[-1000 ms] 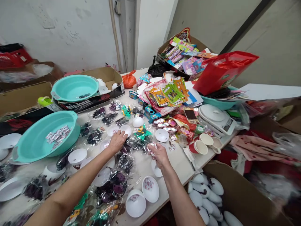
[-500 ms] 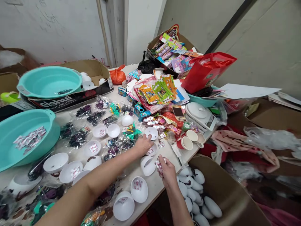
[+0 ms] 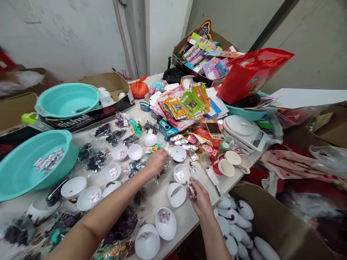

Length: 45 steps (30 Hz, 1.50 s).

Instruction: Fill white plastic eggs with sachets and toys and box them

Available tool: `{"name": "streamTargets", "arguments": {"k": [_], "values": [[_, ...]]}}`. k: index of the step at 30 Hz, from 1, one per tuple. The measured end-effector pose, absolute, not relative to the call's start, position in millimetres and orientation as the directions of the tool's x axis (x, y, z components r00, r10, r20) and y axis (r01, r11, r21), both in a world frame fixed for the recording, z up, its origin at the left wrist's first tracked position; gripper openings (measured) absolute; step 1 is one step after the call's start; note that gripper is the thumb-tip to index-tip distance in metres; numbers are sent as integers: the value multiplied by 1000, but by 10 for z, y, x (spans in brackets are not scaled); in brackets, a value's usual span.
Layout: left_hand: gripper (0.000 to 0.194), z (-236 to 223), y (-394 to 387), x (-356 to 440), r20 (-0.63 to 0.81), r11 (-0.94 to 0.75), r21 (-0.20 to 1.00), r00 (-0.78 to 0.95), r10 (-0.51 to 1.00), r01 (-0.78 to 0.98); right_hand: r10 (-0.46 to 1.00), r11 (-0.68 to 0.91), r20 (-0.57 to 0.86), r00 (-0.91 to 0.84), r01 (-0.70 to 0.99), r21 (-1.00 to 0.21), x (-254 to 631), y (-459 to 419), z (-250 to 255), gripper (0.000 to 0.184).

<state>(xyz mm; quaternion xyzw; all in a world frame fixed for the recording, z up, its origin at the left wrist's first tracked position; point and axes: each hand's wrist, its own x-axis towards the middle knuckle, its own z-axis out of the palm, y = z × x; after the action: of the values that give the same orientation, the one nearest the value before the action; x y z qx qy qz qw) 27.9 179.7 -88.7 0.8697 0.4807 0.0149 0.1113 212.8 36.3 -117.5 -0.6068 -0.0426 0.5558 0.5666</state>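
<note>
My left hand hovers over or touches clear-bagged small toys, partly covering them; its curled fingers are blurred, so its grip is unclear. My right hand is closed around small pink-and-white packets at the table's right edge. Between the hands stand white egg-shaped half shells: an upper one, one with a packet, and one lying tilted. Nearer to me, a tilted half shell holds a packet, and another half shell stands beside it.
Turquoise basins stand at the left, one with a pile of packets. A kitchen scale, paper cups and snack packs sit at the back right. Below the edge, a cardboard box holds white egg shapes.
My left hand has moved up and left from the half shell with a packet to the bagged toys. My right hand keeps its packets. The view has shifted slightly.
</note>
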Motion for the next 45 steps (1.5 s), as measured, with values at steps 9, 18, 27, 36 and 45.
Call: {"name": "streamTargets", "arguments": {"k": [9, 18, 27, 36, 45], "values": [[34, -846, 2088, -510, -57, -251, 121, 259, 964, 960, 717, -403, -620, 319, -536, -742, 2057, 492, -1161, 44], [73, -933, 2972, 117, -317, -178, 284, 268, 910, 942, 709, -407, -620, 336, -523, -749, 2125, 327, -982, 38], [58, -512, 1750, -470, -446, 234, 859, 443, 778, 455, 715, -510, -643, 276, -424, -749, 1965, 302, -898, 45], [48, -1254, 679, -355, -738, 611, 654, 196, 646, 447, 884, -467, -454, 114, 279, -839, 1457, 331, -838, 23], [43, -1238, 659, -374, -508, 247, 614, 135, 851, 750, 910, -398, -411, 59, 405, -823, 1274, 433, -878, 40]]}}
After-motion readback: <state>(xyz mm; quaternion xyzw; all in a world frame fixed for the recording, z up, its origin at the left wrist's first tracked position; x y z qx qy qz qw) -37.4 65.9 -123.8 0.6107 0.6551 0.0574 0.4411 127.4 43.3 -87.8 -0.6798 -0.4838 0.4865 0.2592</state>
